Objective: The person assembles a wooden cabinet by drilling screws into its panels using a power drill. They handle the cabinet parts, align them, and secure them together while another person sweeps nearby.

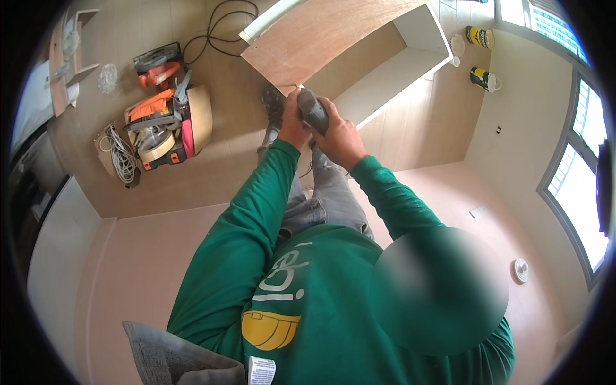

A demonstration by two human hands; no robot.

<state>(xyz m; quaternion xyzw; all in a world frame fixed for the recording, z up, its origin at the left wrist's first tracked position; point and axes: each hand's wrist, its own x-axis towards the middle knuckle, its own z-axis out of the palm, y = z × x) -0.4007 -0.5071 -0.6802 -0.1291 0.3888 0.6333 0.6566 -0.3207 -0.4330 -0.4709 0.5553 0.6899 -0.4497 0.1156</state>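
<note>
My right hand [343,142] is wrapped round a dark grey power drill [314,110], seen from behind and above. The drill points at the near left corner of a thin plywood panel [314,46]. Close against the drill's left side, my left hand [294,124] is closed with its fingertips up at that corner. What those fingers pinch is hidden. The panel lies across one side of an open white cabinet box [388,83], which rests on the floor before my feet.
Left of my legs stand an open tool bag [168,158] with a tape roll, an orange circular saw [158,75] and a coiled white cord [121,156]. A black cable [210,40] loops behind them. Two buckets [480,37] [486,79] stand by the right wall.
</note>
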